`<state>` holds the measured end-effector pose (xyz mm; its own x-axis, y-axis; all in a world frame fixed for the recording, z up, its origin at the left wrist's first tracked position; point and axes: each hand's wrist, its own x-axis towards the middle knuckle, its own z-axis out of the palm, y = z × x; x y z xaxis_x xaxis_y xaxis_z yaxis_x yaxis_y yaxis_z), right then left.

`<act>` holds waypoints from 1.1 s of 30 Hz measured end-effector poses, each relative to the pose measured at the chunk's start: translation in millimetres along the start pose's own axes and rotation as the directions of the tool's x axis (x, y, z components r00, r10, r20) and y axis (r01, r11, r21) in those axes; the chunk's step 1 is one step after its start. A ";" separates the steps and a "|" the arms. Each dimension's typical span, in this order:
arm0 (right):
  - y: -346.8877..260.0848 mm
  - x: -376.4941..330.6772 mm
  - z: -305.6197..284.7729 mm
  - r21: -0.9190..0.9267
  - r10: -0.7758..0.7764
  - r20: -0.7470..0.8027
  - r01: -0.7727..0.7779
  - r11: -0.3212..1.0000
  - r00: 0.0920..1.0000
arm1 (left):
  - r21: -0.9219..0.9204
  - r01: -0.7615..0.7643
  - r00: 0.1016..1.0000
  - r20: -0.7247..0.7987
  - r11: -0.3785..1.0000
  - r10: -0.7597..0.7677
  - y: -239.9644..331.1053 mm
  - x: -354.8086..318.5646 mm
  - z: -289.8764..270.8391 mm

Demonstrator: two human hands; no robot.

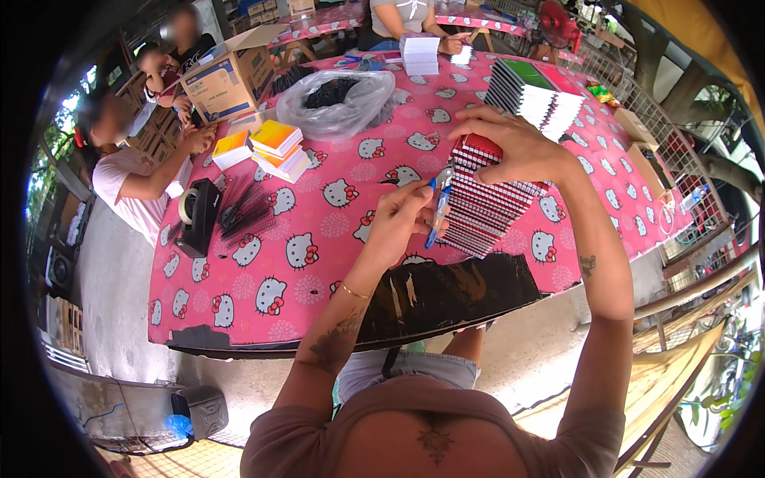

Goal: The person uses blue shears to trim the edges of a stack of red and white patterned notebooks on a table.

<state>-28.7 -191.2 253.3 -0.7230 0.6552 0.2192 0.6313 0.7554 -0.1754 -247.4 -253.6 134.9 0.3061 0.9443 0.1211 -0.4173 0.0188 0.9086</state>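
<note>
A stack of red-covered spiral notebooks (498, 209) lies in front of me, its many bindings facing my side of the table. My left hand (405, 209) is closed around small pliers with blue handles (440, 213); their metal jaws point up to the left end of the topmost binding. Curved over the top of the stack, my right hand (522, 150) grips the uppermost notebook, thumb on the near side and fingers on the far side. Part of that notebook's cover is hidden under the hand.
Black-and-white spiral notebooks (538, 99) stand beyond the stack. Left of it are yellow-orange pads (279, 143), a clear bag of black coils (339, 103), loose black coils (247, 209) and a tape dispenser (199, 219). Other people work around the pink-covered table (335, 271); a carton (227, 80) sits far left.
</note>
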 end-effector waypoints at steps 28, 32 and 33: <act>-4.3 -1.7 -1.3 -0.008 0.045 0.011 -0.045 0.999 0.999 | 0.962 -0.264 0.681 0.241 -0.075 0.692 -1.8 -14.6 16.9; -3.1 -0.1 0.0 0.004 0.022 0.003 -0.022 1.000 1.000 | 0.260 -0.089 0.984 -0.127 0.962 0.125 -15.9 -10.4 5.0; -1.8 -0.7 0.8 0.006 0.022 -0.001 -0.022 1.000 1.000 | 0.094 -0.039 0.988 -0.146 0.995 0.052 -12.3 -11.7 10.4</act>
<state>-29.5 -193.0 252.7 -0.7086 0.6717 0.2160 0.6455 0.7408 -0.1860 -236.9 -268.3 126.4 0.1561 0.9817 0.1090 -0.3464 -0.0489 0.9368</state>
